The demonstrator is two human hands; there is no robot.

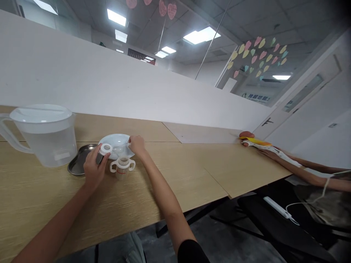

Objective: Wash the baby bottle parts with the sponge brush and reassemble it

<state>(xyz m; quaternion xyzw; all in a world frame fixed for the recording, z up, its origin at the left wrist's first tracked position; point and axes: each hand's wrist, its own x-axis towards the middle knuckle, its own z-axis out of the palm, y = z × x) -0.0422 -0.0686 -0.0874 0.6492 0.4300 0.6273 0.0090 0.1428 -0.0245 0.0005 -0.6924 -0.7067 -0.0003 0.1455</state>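
Note:
My left hand (94,170) pinches a white plastic screw ring (105,149) between its fingers, just left of a clear baby bottle with twin white handles (122,168). The bottle stands upright on the wooden table, its threaded neck uncovered. My right hand (137,145) grips the edge of a round white dish (111,140), which appears tilted. A clear, rounded piece (119,150), possibly a silicone teat, lies against the dish, and I cannot tell its exact shape.
A lidded plastic water jug (41,135) stands at the left, next to a dark metal tray (79,162). At the right, a co-worker's hands (253,146) are near a yellow object and a white cloth. A white partition runs along the table's far edge.

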